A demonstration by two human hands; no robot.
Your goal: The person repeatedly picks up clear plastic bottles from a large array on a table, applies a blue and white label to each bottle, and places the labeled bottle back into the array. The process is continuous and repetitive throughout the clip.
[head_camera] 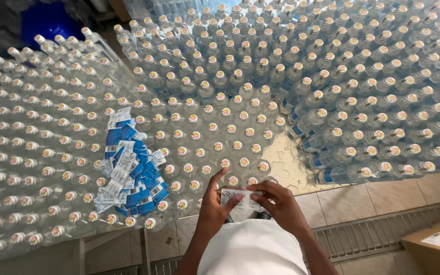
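Now: label (240,199) held low at centre, just above my white shirt (253,252), long axis running left-right, face up | left hand (215,206) and right hand (280,203) both pinching its ends | step: I judge peeling or readying it; next needs a capped bottle (244,163) nearby | label pile (131,173) lies left on bottles.

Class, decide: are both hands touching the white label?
Touching. The head view shows the left hand and right hand pinching the label from either side, fingers overlapping its edges.
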